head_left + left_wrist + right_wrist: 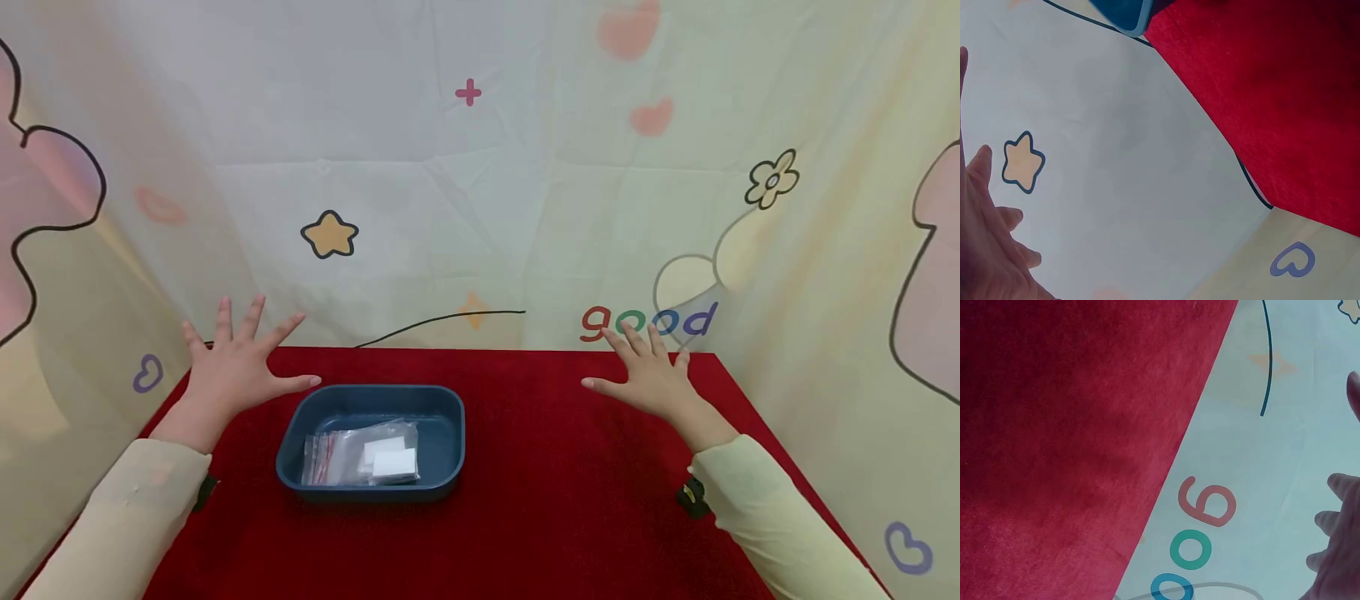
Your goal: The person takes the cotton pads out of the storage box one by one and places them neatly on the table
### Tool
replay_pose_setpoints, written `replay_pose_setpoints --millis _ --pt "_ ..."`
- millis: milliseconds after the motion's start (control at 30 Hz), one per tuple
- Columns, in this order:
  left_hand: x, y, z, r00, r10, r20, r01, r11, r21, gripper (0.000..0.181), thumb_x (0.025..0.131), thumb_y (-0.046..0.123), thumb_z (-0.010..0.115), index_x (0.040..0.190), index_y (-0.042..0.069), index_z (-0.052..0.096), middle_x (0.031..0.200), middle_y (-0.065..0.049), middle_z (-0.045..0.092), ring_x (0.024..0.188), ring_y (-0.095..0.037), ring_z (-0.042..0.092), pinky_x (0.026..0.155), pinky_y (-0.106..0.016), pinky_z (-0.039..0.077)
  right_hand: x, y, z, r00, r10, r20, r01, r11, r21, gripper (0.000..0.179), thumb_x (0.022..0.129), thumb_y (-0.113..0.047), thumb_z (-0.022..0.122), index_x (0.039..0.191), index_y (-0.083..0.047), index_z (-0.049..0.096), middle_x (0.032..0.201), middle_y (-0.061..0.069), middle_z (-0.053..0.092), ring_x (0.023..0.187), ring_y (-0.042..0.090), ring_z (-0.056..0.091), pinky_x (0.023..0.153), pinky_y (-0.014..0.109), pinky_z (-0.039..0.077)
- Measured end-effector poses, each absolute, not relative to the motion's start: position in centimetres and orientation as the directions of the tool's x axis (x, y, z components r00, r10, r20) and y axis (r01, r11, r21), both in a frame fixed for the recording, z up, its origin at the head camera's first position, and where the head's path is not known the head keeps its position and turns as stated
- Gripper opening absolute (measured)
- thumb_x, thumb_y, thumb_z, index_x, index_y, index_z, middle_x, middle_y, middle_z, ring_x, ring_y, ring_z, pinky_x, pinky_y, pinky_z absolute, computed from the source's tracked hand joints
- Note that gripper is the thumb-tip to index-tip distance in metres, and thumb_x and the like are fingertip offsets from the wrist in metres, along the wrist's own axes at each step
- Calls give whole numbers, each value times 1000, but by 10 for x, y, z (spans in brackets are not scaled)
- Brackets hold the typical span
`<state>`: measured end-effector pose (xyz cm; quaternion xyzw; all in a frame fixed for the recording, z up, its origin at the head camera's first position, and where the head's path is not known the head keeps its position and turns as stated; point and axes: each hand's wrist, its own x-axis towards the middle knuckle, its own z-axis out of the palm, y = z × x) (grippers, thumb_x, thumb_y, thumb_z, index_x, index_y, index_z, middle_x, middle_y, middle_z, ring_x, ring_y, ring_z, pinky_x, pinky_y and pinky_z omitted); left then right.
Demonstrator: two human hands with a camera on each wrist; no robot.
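Observation:
My left hand is held up with its fingers spread, near the upper left corner of a blue plastic tray. Over the right part of the table, my right hand is raised in the same way, holding nothing. Inside the tray lie clear zip bags with red lines along one side, and small white cards sit on or within them at the right. In the left wrist view the left hand shows at the left edge. The right hand shows at the right edge of its wrist view.
A red cloth covers the table. Behind and at both sides hangs a pale printed curtain with stars, hearts and the word "good". Dark bands with small devices are on both wrists, below the pale sleeves.

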<state>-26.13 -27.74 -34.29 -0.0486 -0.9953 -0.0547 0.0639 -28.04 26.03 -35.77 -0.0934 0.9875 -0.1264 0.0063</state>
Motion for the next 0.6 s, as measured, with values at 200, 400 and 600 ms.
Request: replay_pose_setpoints --millis 200,400,600 --pt "-261 -280 -343 -989 90 116 103 989 105 104 81 71 68 164 27 22 169 -31 3 152 -62 -9 106 -91 -10 -280 259 -357 -981 -192 8 -188 952 -241 97 90 -67 57 165 -18 20 172 22 8 156 55 -3 111 88 -4" --pt "-259 -279 -346 -991 84 106 95 990 102 104 81 72 67 163 25 24 168 -32 6 152 -63 -7 107 -91 -6 -279 256 -357 -981 -193 13 -190 952 -239 95 91 -65 57 164 -16 21 172 22 9 156 55 -2 111 88 -2" --pt "-259 -281 -350 -991 79 111 92 989 114 101 83 70 67 163 24 26 168 -32 6 152 -62 -6 107 -91 -5 -278 254 -360 -981 -191 30 -193 951 -243 93 92 -63 57 164 -16 22 172 21 11 156 54 -1 112 88 0"
